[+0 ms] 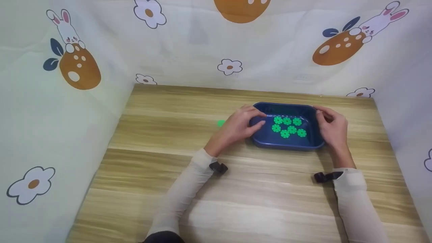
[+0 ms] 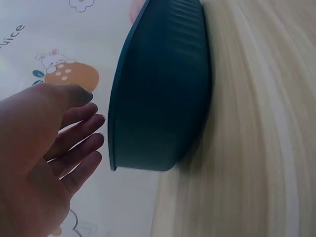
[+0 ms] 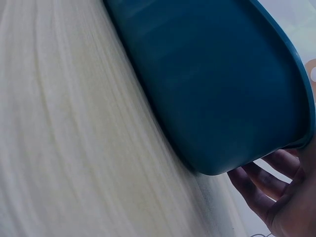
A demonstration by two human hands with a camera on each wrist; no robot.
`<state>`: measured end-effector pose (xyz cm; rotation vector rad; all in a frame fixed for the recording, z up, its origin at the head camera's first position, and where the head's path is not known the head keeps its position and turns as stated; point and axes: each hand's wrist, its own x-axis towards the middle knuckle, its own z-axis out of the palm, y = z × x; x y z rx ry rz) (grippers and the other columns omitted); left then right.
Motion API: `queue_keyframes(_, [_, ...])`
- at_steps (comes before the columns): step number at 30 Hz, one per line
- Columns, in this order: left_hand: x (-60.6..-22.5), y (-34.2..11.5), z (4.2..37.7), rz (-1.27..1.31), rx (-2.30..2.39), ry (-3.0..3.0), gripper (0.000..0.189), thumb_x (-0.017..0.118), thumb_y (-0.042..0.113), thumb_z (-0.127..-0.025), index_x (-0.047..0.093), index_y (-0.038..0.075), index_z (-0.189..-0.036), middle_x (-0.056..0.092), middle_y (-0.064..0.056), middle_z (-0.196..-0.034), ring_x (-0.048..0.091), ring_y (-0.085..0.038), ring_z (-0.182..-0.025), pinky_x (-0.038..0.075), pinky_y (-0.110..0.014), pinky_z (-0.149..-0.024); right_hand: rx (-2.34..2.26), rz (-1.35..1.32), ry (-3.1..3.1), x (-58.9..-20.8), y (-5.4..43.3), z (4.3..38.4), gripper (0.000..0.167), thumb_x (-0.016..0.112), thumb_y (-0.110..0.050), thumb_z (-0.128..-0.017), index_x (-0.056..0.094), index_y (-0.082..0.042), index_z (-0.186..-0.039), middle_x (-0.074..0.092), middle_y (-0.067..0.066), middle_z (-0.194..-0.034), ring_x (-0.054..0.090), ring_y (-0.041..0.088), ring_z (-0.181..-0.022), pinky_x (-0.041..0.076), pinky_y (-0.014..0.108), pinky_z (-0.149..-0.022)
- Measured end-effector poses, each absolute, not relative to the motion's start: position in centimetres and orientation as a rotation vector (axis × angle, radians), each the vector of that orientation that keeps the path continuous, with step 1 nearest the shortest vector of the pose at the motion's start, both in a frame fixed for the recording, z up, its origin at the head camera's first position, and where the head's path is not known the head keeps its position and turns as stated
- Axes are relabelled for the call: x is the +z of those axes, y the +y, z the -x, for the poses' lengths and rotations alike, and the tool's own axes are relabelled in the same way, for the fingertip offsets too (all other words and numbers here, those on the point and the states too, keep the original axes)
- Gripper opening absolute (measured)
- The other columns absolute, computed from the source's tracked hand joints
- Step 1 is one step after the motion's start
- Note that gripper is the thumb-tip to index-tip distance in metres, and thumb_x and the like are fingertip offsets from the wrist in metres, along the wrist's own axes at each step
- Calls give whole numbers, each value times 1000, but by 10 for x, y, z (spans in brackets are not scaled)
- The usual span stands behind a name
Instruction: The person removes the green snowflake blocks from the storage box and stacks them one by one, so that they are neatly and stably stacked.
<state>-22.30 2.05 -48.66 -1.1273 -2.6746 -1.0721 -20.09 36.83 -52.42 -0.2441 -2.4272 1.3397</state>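
Blue tray [image 1: 287, 147]: our right hand [image 1: 334, 127] grips its right end; our left hand [image 1: 240, 125], fingers spread, holding nothing, is at the left rim. We judge it light, stiff, slick; best held by both ends, level, seven green discs [image 1: 287, 118] lying loose inside. Bench [image 1: 256, 202] beneath, wall [image 1: 189, 64] behind, more room nearer us.

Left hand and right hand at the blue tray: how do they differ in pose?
The left hand is at the left end of the blue tray; the right hand is at its right end. In the left wrist view, the left hand's fingertips show a gap from the rim, while the right hand's fingers touch the tray's outer wall. Both are bare, with pale sleeves and dark wrist cameras.
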Motion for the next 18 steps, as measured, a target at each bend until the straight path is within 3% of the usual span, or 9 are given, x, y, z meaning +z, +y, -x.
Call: queue_keyframes(18, [-490, 64, 235, 1178, -898, -2845, 34, 69, 29, -107, 72, 16, -138, 70, -2, -139, 61, -20, -135, 50, -34, -120, 1327, 290, -2506, -522, 367, 202, 33, 62, -36, -109, 81, -17, -129, 80, 13, -123, 68, -5, -97, 50, 7, -89])
